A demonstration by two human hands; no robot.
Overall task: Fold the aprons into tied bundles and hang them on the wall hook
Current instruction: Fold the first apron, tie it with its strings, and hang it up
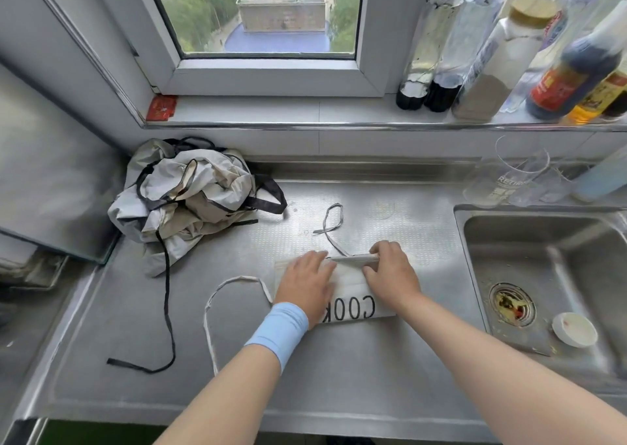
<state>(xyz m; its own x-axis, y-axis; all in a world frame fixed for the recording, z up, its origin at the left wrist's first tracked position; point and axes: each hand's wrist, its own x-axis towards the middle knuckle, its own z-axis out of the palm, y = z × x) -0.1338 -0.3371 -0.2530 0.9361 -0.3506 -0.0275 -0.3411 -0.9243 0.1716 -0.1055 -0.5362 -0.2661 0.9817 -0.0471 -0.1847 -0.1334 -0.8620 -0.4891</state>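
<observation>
Our left hand (305,283) presses flat and our right hand (390,271) pinches the far fold of the folded apron (353,295) on the counter (305,393); soft, light cloth, best gripped by its ties (334,222).

Soft daylight enters through the window (268,13) at the top and lights the scene evenly. The steel surface (339,370) shows a pale sheen and only faint shadows under the arms. Wide-angle distortion bends the sill and leans the bottles (509,54) at upper right, which look smeared and out of focus; the centre is sharp
</observation>
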